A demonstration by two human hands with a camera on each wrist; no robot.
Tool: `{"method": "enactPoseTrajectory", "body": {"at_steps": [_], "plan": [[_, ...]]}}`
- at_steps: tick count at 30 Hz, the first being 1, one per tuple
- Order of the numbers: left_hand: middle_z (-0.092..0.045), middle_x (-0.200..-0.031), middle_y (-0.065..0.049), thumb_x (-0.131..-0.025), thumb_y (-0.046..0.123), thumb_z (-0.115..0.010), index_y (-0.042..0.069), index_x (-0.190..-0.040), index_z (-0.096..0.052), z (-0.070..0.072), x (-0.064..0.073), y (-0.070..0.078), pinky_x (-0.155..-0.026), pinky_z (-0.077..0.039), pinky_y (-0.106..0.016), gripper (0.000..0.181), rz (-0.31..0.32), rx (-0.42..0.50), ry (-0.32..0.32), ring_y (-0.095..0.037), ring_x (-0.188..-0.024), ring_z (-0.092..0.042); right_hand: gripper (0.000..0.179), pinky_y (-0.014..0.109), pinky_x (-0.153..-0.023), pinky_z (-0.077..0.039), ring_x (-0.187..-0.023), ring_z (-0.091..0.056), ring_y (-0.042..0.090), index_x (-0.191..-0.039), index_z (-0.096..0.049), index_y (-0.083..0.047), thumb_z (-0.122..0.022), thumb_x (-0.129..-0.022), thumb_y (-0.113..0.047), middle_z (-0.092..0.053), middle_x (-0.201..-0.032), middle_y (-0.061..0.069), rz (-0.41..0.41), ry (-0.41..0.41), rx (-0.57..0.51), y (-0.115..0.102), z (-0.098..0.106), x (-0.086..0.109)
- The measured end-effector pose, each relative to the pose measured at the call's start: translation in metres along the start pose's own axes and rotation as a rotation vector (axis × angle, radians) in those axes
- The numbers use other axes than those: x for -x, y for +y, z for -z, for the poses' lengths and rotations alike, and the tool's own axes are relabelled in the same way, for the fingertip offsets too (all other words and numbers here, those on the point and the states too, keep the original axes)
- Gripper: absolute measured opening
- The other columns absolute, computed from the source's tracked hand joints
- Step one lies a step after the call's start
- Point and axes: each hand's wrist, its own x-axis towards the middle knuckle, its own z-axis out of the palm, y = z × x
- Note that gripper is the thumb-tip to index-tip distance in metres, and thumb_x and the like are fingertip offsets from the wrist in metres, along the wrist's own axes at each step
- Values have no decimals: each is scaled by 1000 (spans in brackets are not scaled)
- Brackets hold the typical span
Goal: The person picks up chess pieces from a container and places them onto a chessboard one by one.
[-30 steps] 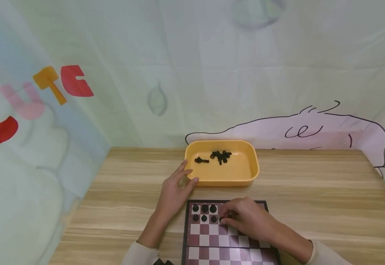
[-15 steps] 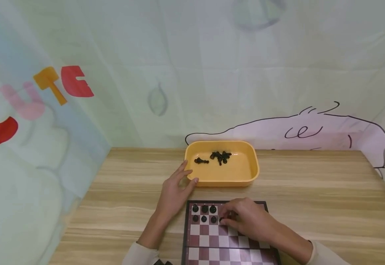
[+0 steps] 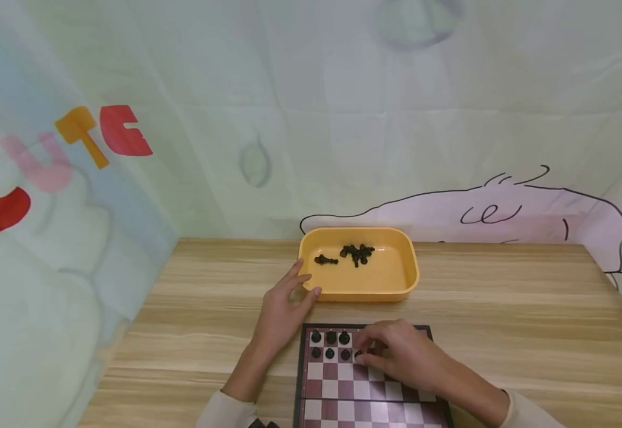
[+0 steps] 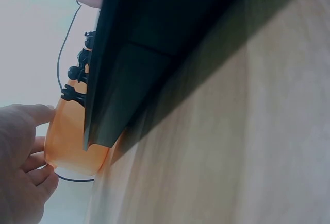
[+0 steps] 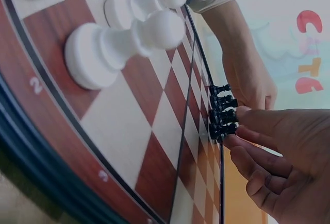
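Observation:
In the head view my right hand (image 3: 409, 356) pinches a black chess pawn (image 3: 359, 354) between thumb and fingers. The pawn stands fourth in the second row of the chessboard (image 3: 315, 387). To its left are three more black pawns, with three black pieces (image 3: 331, 337) behind them. The right wrist view has the thumb and fingertips close round the black pieces (image 5: 221, 102). My left hand (image 3: 281, 309) rests at the near left corner of a yellow plastic tray (image 3: 361, 296), fingers over its side and thumb at the front rim. Several black chess pieces (image 3: 356, 254) lie in the tray.
White chess pieces, among them a white pawn (image 5: 124, 44), stand at the board's near end. Beneath everything is a wooden table (image 3: 225, 267). A printed curtain (image 3: 204, 148) hangs behind the tray and along the left. The board's dark underside (image 4: 134, 85) fills much of the left wrist view.
Slightly more of the black pawn shows beside the right fingertips. Both hands and the tray stay in practically the same place.

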Motion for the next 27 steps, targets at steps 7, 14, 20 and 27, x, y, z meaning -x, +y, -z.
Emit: {"method": "enactPoseTrajectory", "body": {"at_steps": [7,14,20,27], "plan": [[-47,-165,-8,-99,35,-77,5,-132,-72,0,1,1,-124,-42,-50,44,4,-3,-1,-33,-150,-49,7,19,-67,-59,-78,-64,-3,-104,-80,-23,-77,-100,-27,-76,-93,-19,5,28,-3,0,8,-3],[-46,-166,-7,-100,36,-76,3,-133,-71,0,1,2,-125,-40,-50,47,24,2,-11,-31,-151,-48,7,21,-74,-62,-83,-66,-1,-105,-80,-23,-77,-99,-24,-75,-95,-17,7,76,-3,-2,15,-9],[-46,-166,-6,-100,38,-75,5,-134,-71,1,0,3,-125,-40,-50,47,27,-9,-14,-31,-151,-48,8,20,-71,-60,-84,-64,0,-107,-79,-21,-77,-100,-24,-76,-101,-12,49,143,45,-2,20,-14],[-46,-166,-7,-100,38,-75,5,-134,-71,0,1,2,-125,-40,-49,47,40,-5,-15,-31,-151,-48,7,22,-68,-59,-81,-61,3,-104,-79,-18,-76,-100,-23,-74,-99,-8,64,213,69,-1,31,-29]]}}
